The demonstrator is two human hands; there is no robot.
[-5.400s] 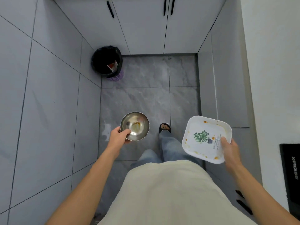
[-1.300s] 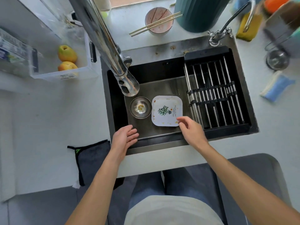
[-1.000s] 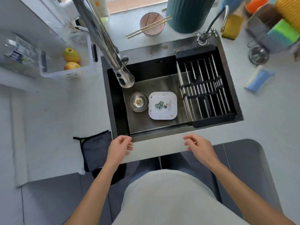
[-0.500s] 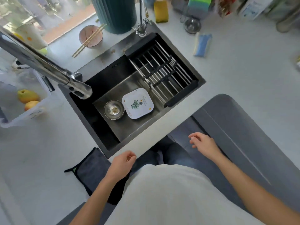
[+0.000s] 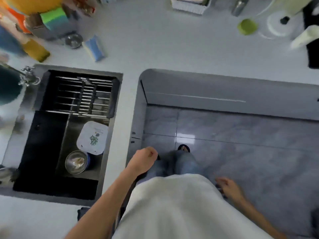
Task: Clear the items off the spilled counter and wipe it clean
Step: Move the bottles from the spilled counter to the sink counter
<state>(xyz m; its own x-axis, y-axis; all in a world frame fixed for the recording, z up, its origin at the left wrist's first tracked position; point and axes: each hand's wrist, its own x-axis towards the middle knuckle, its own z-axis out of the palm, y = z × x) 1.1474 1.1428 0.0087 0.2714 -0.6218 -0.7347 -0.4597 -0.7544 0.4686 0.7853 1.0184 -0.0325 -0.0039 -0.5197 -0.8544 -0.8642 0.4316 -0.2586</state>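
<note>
A white square plate (image 5: 92,137) with a green plant print and a small steel bowl (image 5: 76,162) lie in the black sink (image 5: 41,152) at the left. My left hand (image 5: 143,160) is curled shut and holds nothing, just right of the counter's edge. My right hand (image 5: 227,187) hangs low at the right with loose fingers, blurred and holding nothing. A dark grey cloth (image 5: 82,213) shows only as a corner at the counter's near edge. The white counter (image 5: 155,45) runs along the top.
A drain rack (image 5: 82,95) spans the sink's far half. Sponges (image 5: 94,48), a steel strainer (image 5: 73,40), a green round thing (image 5: 247,26), a white basket (image 5: 189,5) and a black appliance (image 5: 313,47) stand on the counter. Grey floor tiles (image 5: 241,144) lie ahead.
The plate and bowl were set in the sink and both hands let go. My view has since swung right, away from the sink, and both hands dropped to my sides.
</note>
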